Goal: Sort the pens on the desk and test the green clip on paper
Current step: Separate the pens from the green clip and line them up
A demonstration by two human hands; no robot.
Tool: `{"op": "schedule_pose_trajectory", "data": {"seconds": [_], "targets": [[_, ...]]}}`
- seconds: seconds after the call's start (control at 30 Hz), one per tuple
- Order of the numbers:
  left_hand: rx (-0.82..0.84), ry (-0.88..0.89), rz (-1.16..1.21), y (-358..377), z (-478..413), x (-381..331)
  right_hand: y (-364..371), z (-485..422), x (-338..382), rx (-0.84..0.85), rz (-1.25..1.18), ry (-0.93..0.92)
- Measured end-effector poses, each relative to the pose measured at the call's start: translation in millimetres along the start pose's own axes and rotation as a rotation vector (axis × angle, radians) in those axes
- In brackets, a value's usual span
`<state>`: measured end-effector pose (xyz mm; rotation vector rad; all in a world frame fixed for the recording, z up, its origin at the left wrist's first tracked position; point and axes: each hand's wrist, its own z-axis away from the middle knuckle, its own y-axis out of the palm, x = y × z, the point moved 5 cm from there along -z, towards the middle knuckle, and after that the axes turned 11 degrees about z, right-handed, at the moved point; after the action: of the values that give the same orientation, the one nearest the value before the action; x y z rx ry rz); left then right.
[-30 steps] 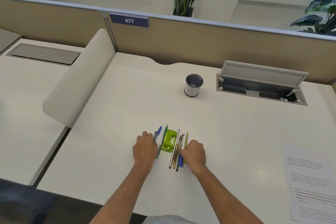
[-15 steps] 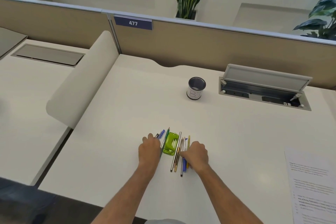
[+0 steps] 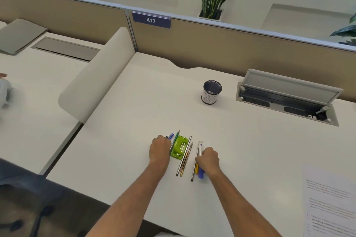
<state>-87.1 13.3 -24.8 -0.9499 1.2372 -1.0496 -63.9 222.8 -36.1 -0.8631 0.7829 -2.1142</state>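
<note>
So half a second back everything was still one tight row, and now my right hand (image 3: 208,159) has dragged a little bunch of pens off to the right, so there's a clear strip of bare table (image 3: 250,159) between them and the rest. That right-side bunch (image 3: 198,161) looks like a grey one, a yellow one and a blue-and-white one, and my right grip is curled over them, fingers closed around the shafts as far as I can see. Two longer pens (image 3: 185,158), silver and tan, are left lying just beside the green clip (image 3: 179,149), which hasn't budged and sits flat on the table in the middle. My left hand (image 3: 160,151) is parked on the other side of it, resting on the blue and green pens (image 3: 172,138) poking out past my knuckles; honestly can't tell if that grip is actually clenched on them or just pressing down. My read: sorting has properly started, first group split off, clip not tested yet. The paper (image 3: 331,204) is way over at the right edge, well apart from all this.
</note>
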Motion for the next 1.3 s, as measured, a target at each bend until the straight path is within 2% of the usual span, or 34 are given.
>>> {"op": "schedule_pose_trajectory", "data": {"seconds": [0.33,0.5,0.7,0.87,0.97,1.17,1.3], "targets": [[0.052,-0.081,-0.031,-15,-9,-1,6,3,22,-0.037,0.140,-0.095],[0.075,-0.012,-0.010,-11,-9,0,8,5,27,-0.075,0.131,-0.100],[0.136,0.046,-0.014,-4,-15,16,6,0,2,-0.074,-0.075,0.031],[0.175,0.027,0.005,-10,-25,33,-5,11,4,-0.045,-0.295,0.038],[0.211,-0.031,0.042,-17,-31,49,-4,25,30,0.005,-0.409,0.005],[0.173,-0.212,0.167,-46,-45,121,35,37,125,0.136,-0.439,-0.129],[0.128,-0.262,0.189,-67,-59,175,70,31,190,0.198,-0.417,-0.142]]}}
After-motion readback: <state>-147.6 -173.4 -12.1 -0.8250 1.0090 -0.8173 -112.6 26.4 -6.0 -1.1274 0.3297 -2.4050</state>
